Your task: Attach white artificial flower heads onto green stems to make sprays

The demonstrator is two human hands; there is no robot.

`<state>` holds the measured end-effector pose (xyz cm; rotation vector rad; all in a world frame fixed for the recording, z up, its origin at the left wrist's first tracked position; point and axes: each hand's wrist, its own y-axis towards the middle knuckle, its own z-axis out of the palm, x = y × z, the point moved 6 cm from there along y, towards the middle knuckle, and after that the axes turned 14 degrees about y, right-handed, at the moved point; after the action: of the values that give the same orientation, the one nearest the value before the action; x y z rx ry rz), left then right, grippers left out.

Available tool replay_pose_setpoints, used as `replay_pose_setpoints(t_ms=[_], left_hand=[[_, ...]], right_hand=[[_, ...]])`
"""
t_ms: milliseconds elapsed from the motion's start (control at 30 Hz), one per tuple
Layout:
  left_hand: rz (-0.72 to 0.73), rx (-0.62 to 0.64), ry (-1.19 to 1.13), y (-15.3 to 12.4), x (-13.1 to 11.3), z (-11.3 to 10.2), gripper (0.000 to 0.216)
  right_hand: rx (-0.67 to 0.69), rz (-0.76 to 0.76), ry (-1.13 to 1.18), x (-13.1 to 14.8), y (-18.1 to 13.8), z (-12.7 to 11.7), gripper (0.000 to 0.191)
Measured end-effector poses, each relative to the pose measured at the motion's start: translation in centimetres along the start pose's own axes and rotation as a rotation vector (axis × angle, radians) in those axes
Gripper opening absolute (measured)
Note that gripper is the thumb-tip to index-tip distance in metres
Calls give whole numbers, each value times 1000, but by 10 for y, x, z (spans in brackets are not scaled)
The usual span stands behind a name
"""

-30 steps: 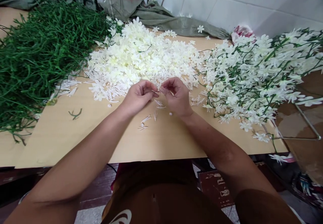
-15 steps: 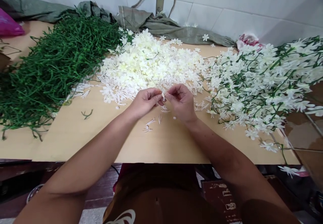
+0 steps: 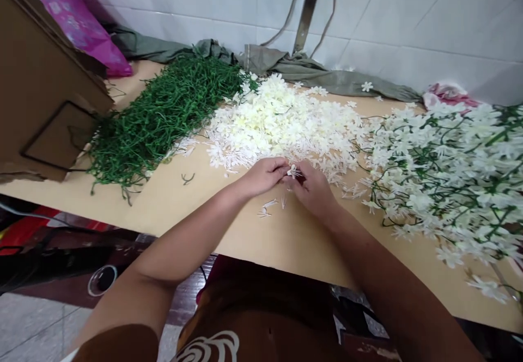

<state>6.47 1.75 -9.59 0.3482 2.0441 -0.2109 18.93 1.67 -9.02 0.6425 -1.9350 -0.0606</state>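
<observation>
Flower piece (image 3: pixel 292 172) pinched between left hand (image 3: pixel 263 176), right hand (image 3: pixel 314 190).

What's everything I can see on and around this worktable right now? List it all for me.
Small white flower piece: one, white, pinched between both hands.
Loose white fabric blossoms: one heap, cream-white, table middle.
Green plastic stems: one heap, dark green, table left.
Finished flower sprays: one pile, white on green, table right.
Stray white petals: a few, under the wrists.
Brown cardboard box: one, far left.
Pink plastic bag: one, behind the box.
Olive cloth sack: one, along the tiled wall.
Tan wooden table: one.
Left hand: fingers closed on the piece.
Right hand: likewise.
</observation>
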Motion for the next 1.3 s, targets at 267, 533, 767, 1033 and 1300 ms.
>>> replay_pose_setpoints(t_ms=[267, 533, 767, 1033, 1300], left_hand=[[48, 73, 491, -7, -15, -23, 21], [-425, -380, 1388, -34, 36, -151, 19], [-358, -492, 1295, -35, 40, -177, 23], [46, -619, 1066, -34, -38, -143, 22], [563, -303, 1170, -31, -53, -11, 23]], right_hand=[[26, -137, -37, 15, -2, -7, 31], [-14, -228, -82, 11, 2, -18, 38], [-27, -219, -52, 8, 2, -15, 36], [-93, 79, 620, -1, 0, -19, 33], [32, 332, 958, -11, -3, -2, 38]])
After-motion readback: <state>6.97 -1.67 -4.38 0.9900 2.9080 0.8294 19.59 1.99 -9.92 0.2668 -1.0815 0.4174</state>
